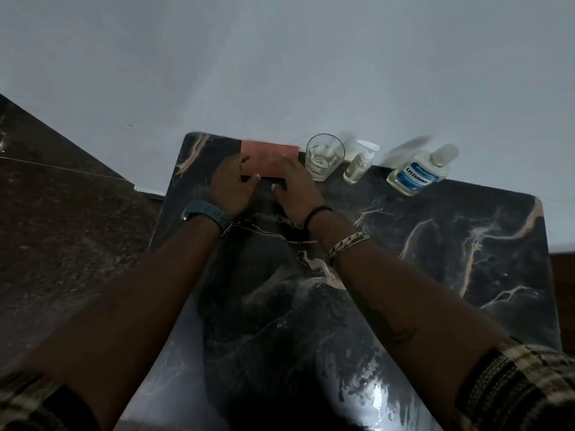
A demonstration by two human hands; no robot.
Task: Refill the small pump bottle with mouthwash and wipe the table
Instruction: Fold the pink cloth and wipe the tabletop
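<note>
Small clear plastic pump bottle [357, 165] is standing upright at the top centre of the frame, on the far edge of the dark marble-patterned desk [451, 259], sitting between a clear drinking glass [324, 157] and a large Listerine mouthwash bottle with a blue label [418, 172]. Left of the glass, a flat pinkish-red folded cloth [269, 161] is lying against the pale wall [280, 57]. Both hands are working there: the left hand [231, 185] is resting on the cloth's near left edge, fingers loosely spread, and the right hand [294, 185] is pressing flat on its near right part, fingers straight.
</note>
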